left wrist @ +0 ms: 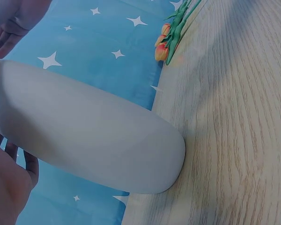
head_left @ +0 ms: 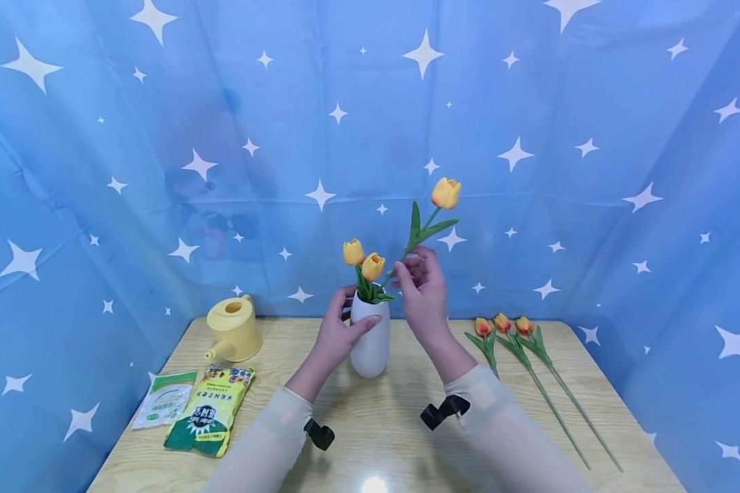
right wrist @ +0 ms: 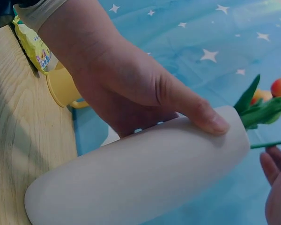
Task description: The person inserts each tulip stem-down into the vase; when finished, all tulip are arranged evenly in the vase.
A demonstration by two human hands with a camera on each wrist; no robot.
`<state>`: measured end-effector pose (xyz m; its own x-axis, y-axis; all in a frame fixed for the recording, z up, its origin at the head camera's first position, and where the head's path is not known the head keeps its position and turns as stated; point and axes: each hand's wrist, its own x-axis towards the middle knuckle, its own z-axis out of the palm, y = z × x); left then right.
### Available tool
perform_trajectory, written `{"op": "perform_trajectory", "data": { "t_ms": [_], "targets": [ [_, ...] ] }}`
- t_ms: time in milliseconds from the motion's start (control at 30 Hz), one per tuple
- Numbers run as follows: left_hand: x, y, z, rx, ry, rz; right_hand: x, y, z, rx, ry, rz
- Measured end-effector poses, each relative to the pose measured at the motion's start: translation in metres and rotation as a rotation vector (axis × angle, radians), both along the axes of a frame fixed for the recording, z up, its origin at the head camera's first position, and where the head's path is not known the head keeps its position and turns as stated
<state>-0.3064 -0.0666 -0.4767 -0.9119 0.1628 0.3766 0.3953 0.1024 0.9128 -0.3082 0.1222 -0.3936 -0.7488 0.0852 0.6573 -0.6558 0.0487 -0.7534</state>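
A white vase (head_left: 371, 348) stands upright on the wooden table with two yellow tulips (head_left: 373, 266) in its mouth. My left hand (head_left: 340, 334) grips it near the rim, thumb across the front; the right wrist view shows that thumb (right wrist: 213, 123) lying along the upper wall. My right hand (head_left: 425, 296), above and right of the vase, pinches the green stem of another yellow tulip (head_left: 447, 194), which leans up to the right. The lower stem slants down to the vase mouth; its tip is hidden. In the left wrist view the vase wall (left wrist: 91, 131) covers most of the left fingers.
At right lie three orange-red tulips (head_left: 524, 326) with long stems. A yellow watering can (head_left: 242, 334) stands at back left, with a yellow-green bag (head_left: 211, 411) and a white-green packet (head_left: 165, 400) in front. A blue starry curtain (head_left: 370, 137) hangs behind the table.
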Motion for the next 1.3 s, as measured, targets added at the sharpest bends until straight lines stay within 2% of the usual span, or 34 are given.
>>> {"op": "perform_trajectory", "data": {
  "t_ms": [400, 833, 1300],
  "targets": [
    [-0.0029, -0.0007, -0.0009, 0.001, -0.006, -0.006, -0.0036, -0.0044, -0.0053, 0.044, -0.031, -0.001],
    [-0.0028, -0.0010, -0.0019, 0.006, -0.011, -0.020, -0.0031, -0.0074, -0.0068, 0.195, -0.119, -0.051],
    [-0.0024, -0.0010, -0.0010, 0.012, -0.012, -0.018, -0.0026, -0.0060, -0.0091, 0.295, -0.207, -0.038]
  ]
}}
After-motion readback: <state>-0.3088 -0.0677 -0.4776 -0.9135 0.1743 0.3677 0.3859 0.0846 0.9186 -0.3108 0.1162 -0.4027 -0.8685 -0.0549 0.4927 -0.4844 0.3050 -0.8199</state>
